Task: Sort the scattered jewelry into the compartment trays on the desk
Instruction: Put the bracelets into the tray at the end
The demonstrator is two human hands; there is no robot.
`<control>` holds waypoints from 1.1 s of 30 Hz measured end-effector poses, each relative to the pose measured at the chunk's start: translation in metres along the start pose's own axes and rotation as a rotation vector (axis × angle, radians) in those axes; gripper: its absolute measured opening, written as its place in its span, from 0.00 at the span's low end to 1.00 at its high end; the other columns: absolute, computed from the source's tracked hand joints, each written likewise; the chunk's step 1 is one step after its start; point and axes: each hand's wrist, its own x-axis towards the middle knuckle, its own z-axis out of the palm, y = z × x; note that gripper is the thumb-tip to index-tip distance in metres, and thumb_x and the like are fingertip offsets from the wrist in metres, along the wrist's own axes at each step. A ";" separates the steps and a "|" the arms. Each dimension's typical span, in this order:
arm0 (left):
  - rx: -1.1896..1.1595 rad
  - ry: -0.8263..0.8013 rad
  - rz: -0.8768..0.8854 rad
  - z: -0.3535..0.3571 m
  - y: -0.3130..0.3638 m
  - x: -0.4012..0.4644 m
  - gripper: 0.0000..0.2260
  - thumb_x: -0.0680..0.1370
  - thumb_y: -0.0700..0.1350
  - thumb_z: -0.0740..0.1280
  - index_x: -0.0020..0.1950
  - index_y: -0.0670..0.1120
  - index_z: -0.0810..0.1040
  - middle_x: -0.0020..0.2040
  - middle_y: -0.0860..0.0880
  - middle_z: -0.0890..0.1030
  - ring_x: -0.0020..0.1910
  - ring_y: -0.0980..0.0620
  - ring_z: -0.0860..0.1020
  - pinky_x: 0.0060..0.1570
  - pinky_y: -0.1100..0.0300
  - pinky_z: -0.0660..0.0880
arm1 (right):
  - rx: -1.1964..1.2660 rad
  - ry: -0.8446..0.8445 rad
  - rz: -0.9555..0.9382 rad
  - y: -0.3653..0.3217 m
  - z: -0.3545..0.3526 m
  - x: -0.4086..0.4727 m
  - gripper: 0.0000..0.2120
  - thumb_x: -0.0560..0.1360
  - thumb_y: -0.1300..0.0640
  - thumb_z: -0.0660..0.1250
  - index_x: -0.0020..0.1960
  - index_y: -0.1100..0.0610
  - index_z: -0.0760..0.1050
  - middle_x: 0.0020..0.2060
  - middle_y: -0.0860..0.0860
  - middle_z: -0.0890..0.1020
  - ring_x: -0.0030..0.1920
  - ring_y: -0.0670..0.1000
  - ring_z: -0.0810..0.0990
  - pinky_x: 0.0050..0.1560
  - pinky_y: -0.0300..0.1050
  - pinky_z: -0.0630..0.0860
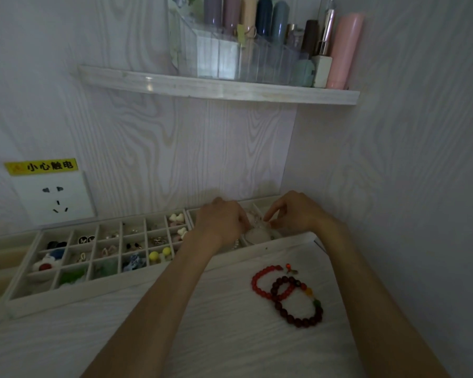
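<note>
Two compartment trays stand along the wall. The left tray [25, 266] holds earrings and small charms in many cells. Over the right tray [290, 238] both my hands meet. My left hand [220, 223] and my right hand [295, 214] pinch a pale clear beaded bracelet [257, 233] that rests in a cell between them; part of it is hidden by my fingers. On the desk in front lie a bright red bead bracelet [260, 279] and a dark red bead bracelet [298, 309], overlapping each other.
A wall socket [52, 197] with a yellow warning label sits above the left tray. A shelf [219, 88] overhead carries a clear organizer with tubes and bottles. The side wall closes in on the right. White desk surface [93, 336] spreads in front.
</note>
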 end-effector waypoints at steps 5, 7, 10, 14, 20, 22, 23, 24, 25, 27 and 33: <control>0.121 -0.151 0.010 0.004 0.003 0.001 0.14 0.79 0.52 0.57 0.55 0.56 0.81 0.60 0.47 0.77 0.60 0.49 0.69 0.57 0.55 0.65 | -0.063 -0.015 0.012 -0.002 0.005 0.002 0.04 0.68 0.56 0.74 0.42 0.47 0.83 0.32 0.43 0.79 0.36 0.43 0.78 0.40 0.37 0.75; 0.145 -0.161 0.013 0.003 0.002 0.001 0.14 0.80 0.51 0.56 0.55 0.54 0.81 0.60 0.48 0.77 0.60 0.49 0.69 0.57 0.55 0.64 | -0.084 -0.008 0.012 -0.002 0.007 0.003 0.04 0.68 0.56 0.74 0.41 0.47 0.83 0.32 0.43 0.78 0.37 0.45 0.78 0.40 0.38 0.76; 0.173 -0.187 0.021 0.000 0.001 0.001 0.15 0.80 0.51 0.56 0.57 0.55 0.81 0.60 0.49 0.77 0.61 0.49 0.68 0.58 0.55 0.64 | -0.127 0.009 0.002 -0.004 0.009 0.003 0.05 0.69 0.57 0.73 0.42 0.48 0.84 0.33 0.43 0.77 0.39 0.47 0.79 0.42 0.40 0.76; 0.197 -0.206 0.013 -0.001 -0.002 0.001 0.15 0.80 0.52 0.56 0.57 0.55 0.81 0.61 0.50 0.77 0.59 0.49 0.71 0.56 0.55 0.67 | -0.152 0.040 0.004 -0.006 0.012 0.003 0.05 0.69 0.57 0.73 0.42 0.48 0.84 0.36 0.46 0.77 0.41 0.47 0.79 0.43 0.39 0.76; 0.061 -0.047 0.036 -0.021 0.010 -0.012 0.11 0.79 0.49 0.62 0.58 0.55 0.80 0.59 0.52 0.80 0.56 0.52 0.77 0.54 0.60 0.70 | -0.008 0.032 -0.029 -0.010 -0.006 -0.007 0.03 0.69 0.55 0.74 0.41 0.47 0.83 0.33 0.44 0.78 0.38 0.44 0.78 0.44 0.39 0.77; -0.045 0.031 0.040 -0.034 0.017 -0.021 0.11 0.77 0.47 0.64 0.58 0.55 0.80 0.57 0.54 0.80 0.54 0.54 0.78 0.51 0.62 0.72 | 0.059 0.031 -0.046 -0.015 -0.017 -0.017 0.04 0.70 0.57 0.74 0.43 0.50 0.83 0.34 0.47 0.79 0.35 0.43 0.77 0.42 0.38 0.77; -0.089 0.032 0.042 -0.039 0.020 -0.027 0.11 0.77 0.48 0.66 0.57 0.55 0.80 0.56 0.55 0.80 0.53 0.55 0.78 0.51 0.62 0.73 | 0.077 -0.014 -0.053 -0.017 -0.022 -0.024 0.04 0.70 0.58 0.73 0.45 0.51 0.83 0.35 0.47 0.80 0.34 0.42 0.77 0.39 0.35 0.76; -0.114 0.003 0.045 -0.043 0.024 -0.033 0.10 0.76 0.49 0.66 0.56 0.56 0.81 0.55 0.56 0.80 0.51 0.56 0.78 0.51 0.62 0.75 | 0.068 -0.090 -0.054 -0.020 -0.027 -0.034 0.05 0.71 0.59 0.73 0.46 0.52 0.83 0.35 0.48 0.80 0.33 0.41 0.77 0.37 0.33 0.75; -0.113 -0.052 0.044 -0.045 0.025 -0.038 0.09 0.76 0.50 0.66 0.55 0.55 0.81 0.54 0.57 0.81 0.50 0.56 0.79 0.51 0.61 0.76 | 0.031 -0.187 -0.039 -0.021 -0.030 -0.041 0.06 0.71 0.59 0.72 0.47 0.54 0.82 0.35 0.48 0.80 0.32 0.40 0.77 0.35 0.32 0.74; -0.067 -0.202 0.036 -0.044 0.031 -0.050 0.09 0.76 0.49 0.66 0.53 0.51 0.82 0.52 0.54 0.82 0.48 0.54 0.80 0.51 0.58 0.77 | -0.074 -0.369 0.044 -0.022 -0.035 -0.059 0.06 0.72 0.56 0.71 0.48 0.55 0.81 0.37 0.48 0.80 0.33 0.42 0.77 0.33 0.32 0.73; 0.010 -0.314 0.044 -0.017 0.042 -0.077 0.11 0.76 0.54 0.66 0.54 0.51 0.82 0.53 0.52 0.82 0.52 0.52 0.79 0.54 0.58 0.74 | -0.168 -0.537 0.208 -0.007 -0.019 -0.096 0.09 0.71 0.49 0.72 0.43 0.55 0.78 0.40 0.50 0.80 0.34 0.44 0.79 0.31 0.34 0.75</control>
